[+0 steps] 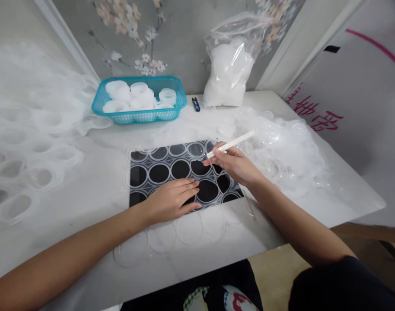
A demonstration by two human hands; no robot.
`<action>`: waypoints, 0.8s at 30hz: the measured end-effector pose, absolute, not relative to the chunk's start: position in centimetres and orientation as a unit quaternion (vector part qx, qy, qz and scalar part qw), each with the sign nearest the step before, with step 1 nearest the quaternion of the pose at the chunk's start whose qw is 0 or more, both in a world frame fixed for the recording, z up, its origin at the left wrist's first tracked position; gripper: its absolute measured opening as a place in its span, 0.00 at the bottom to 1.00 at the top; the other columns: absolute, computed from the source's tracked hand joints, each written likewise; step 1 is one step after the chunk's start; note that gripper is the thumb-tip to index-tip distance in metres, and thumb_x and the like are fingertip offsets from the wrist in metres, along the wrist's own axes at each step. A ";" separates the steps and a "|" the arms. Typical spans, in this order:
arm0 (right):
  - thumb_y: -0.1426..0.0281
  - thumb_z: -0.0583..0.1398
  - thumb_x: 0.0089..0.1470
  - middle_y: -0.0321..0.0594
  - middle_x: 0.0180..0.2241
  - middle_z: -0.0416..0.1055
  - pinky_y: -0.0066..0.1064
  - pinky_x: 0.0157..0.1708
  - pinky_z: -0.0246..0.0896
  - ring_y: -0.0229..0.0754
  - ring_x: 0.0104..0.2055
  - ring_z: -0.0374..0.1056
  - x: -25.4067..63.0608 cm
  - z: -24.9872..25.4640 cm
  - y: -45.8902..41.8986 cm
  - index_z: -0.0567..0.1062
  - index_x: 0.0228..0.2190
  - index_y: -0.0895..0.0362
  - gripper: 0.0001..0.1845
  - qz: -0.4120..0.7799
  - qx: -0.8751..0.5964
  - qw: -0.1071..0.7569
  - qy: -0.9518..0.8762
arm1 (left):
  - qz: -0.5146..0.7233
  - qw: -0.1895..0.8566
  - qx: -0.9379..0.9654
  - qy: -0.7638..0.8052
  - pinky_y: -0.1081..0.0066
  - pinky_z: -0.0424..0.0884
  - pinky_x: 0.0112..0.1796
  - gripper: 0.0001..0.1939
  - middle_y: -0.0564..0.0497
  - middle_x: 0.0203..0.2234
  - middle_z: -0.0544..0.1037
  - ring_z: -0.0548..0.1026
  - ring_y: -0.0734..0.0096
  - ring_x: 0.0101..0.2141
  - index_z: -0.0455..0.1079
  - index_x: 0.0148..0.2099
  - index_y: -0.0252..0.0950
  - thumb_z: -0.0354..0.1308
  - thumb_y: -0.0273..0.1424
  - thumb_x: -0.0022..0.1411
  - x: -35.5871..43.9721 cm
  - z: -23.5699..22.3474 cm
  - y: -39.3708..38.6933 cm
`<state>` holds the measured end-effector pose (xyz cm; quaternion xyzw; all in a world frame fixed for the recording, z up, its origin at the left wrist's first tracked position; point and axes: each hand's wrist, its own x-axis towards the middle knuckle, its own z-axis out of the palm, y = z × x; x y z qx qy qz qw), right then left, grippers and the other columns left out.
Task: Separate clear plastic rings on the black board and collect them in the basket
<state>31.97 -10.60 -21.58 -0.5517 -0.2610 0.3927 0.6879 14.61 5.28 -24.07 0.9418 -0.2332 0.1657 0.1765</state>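
Note:
A black mat (158, 172) lies on the white table, covered by sheer white fabric with ring shapes (184, 151). My left hand (173, 198) lies flat on the fabric over the mat, fingers stretched out together. My right hand (234, 164) is closed round a white pen-like tool (231, 144), its tip down on the fabric near the mat's right part.
A teal basket (139, 115) of white rings stands at the back. Beside it lie small dark snips (195, 104) and a clear bag of white pieces (230, 69). Heaps of sheer fabric fill the left (29, 142) and right (288, 147) sides.

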 end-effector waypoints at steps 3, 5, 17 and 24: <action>0.59 0.65 0.50 0.34 0.30 0.75 0.36 0.45 0.68 0.39 0.37 0.74 32.1 -21.4 -10.7 0.69 0.31 0.54 0.14 0.423 -0.533 0.698 -0.224 | 0.157 0.212 0.940 -0.218 0.61 0.71 0.51 0.17 0.43 0.47 0.77 0.74 0.60 0.50 0.71 0.50 0.31 0.53 0.39 0.67 14.5 -23.7 5.2; 0.59 0.65 0.49 0.36 0.30 0.76 0.35 0.43 0.68 0.40 0.38 0.74 32.2 -21.4 -10.7 0.68 0.32 0.54 0.15 0.446 -0.522 0.699 -0.201 | 0.146 0.266 0.936 -0.177 0.64 0.73 0.47 0.16 0.44 0.45 0.77 0.75 0.63 0.47 0.69 0.50 0.32 0.54 0.38 0.67 14.7 -23.1 5.2; 0.60 0.62 0.55 0.36 0.27 0.77 0.35 0.45 0.67 0.39 0.34 0.74 32.0 -21.2 -11.2 0.69 0.32 0.53 0.10 0.467 -0.517 0.670 -0.258 | 0.144 0.354 0.920 -0.081 0.73 0.68 0.32 0.06 0.52 0.30 0.73 0.71 0.75 0.29 0.71 0.40 0.34 0.53 0.26 0.64 20.1 -20.1 6.1; 0.62 0.60 0.57 0.34 0.28 0.74 0.34 0.43 0.68 0.39 0.35 0.74 32.1 -20.8 -11.8 0.72 0.30 0.53 0.09 0.436 -0.536 0.651 -0.315 | 0.193 0.398 0.893 -0.084 0.73 0.67 0.30 0.06 0.52 0.27 0.71 0.68 0.76 0.28 0.70 0.35 0.34 0.53 0.27 0.65 18.7 -20.7 6.7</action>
